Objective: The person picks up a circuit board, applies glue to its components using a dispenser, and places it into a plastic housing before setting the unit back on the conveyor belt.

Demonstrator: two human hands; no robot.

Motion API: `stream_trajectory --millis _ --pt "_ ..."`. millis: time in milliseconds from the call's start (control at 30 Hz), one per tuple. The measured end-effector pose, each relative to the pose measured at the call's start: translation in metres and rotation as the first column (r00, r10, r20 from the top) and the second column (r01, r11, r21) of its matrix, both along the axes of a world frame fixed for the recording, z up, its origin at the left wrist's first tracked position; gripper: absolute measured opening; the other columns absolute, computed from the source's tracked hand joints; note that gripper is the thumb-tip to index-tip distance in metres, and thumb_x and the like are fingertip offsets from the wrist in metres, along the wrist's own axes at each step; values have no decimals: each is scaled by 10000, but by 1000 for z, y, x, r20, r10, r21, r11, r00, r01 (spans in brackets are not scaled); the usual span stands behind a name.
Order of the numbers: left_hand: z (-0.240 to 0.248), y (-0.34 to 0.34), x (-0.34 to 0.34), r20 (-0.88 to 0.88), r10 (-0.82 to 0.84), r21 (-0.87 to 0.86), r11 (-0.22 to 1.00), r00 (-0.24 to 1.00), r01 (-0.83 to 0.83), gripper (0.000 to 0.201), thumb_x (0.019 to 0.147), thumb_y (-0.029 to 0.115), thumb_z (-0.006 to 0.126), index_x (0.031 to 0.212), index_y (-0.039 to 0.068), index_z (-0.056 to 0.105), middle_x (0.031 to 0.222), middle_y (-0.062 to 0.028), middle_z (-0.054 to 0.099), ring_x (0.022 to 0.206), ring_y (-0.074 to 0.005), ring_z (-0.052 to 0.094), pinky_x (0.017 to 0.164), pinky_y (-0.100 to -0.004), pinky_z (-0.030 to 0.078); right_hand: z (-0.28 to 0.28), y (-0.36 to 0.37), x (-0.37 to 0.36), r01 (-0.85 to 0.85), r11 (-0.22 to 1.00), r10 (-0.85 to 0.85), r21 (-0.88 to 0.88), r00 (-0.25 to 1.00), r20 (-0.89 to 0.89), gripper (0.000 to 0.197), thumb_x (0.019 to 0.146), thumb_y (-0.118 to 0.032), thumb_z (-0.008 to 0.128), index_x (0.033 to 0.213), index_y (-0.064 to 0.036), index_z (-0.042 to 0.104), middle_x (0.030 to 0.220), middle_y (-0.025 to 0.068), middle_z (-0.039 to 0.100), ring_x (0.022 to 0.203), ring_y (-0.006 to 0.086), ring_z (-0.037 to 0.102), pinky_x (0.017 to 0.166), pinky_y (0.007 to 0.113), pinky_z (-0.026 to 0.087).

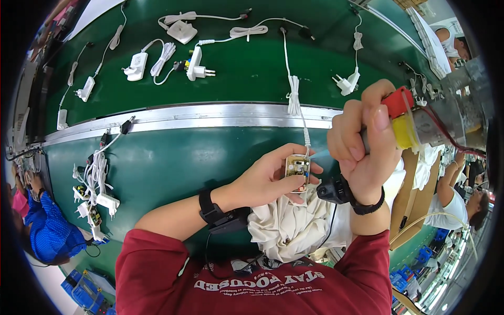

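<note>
My left hand [257,178] is closed around an opened white power adapter [297,170], its circuit board facing up and my thumb on its lower part. A white cable [295,94] runs from the adapter's top end over the metal rail. My right hand [370,139] grips a dispensing tool with a pale blue tapered nozzle [321,154]. The nozzle's tip comes close to the board's upper right corner; whether it touches I cannot tell. Beside that hand are a red and yellow part [403,128], thin wires and a clear cylinder [464,110]; how they join the tool is partly hidden.
Past the metal rail [210,116], several white adapters [136,66] with bundled cables lie on a green surface. Left, a pile of adapters and cables [98,178] lies on the bench. Crumpled white cloth [286,226] sits below my hands, with a cardboard box [417,202] at right. Other people sit on both sides.
</note>
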State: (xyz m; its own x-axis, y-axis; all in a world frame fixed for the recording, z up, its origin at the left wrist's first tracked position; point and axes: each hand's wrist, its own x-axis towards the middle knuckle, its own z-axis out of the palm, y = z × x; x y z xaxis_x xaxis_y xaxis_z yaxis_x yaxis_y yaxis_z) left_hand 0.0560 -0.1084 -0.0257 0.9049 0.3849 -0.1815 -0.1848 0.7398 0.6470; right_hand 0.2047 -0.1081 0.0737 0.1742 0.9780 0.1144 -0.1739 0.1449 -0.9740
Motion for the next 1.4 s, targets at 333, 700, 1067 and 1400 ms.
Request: stream_trajectory --millis 333,700,1067,1400 --pt "-6 -1 0 -16 10 -41 999 1000 -11 420 913 13 480 1312 49 355 1209 -124 527 1090 -191 563 778 -329 575 8 -3 -2 -26 1000 27 -9 998 56 263 971 -338 434 918 -95 348 502 -31 318 363 50 261 356 211 218" --pt "-9 6 -9 -3 95 -53 994 995 -95 367 923 35 464 1283 72 396 1200 -112 547 1105 -194 561 760 -320 575 4 -15 -12 -160 987 160 0 987 15 278 973 -348 438 905 -104 323 509 -22 335 364 55 272 355 214 239" --pt "-14 7 -10 34 105 -153 983 994 -99 369 924 42 465 1285 69 397 1198 -117 550 1102 -209 567 758 -328 576 2 -17 -12 -189 982 187 26 981 48 288 972 -359 441 933 -95 331 519 -19 350 374 53 292 359 210 244" --pt "-14 5 -12 144 88 -327 944 986 -37 390 951 56 420 1333 65 349 1265 -137 491 1174 -228 512 892 -406 529 -2 -18 -16 -195 980 188 39 974 128 338 955 -394 474 969 -84 343 524 -8 361 390 64 313 365 212 258"
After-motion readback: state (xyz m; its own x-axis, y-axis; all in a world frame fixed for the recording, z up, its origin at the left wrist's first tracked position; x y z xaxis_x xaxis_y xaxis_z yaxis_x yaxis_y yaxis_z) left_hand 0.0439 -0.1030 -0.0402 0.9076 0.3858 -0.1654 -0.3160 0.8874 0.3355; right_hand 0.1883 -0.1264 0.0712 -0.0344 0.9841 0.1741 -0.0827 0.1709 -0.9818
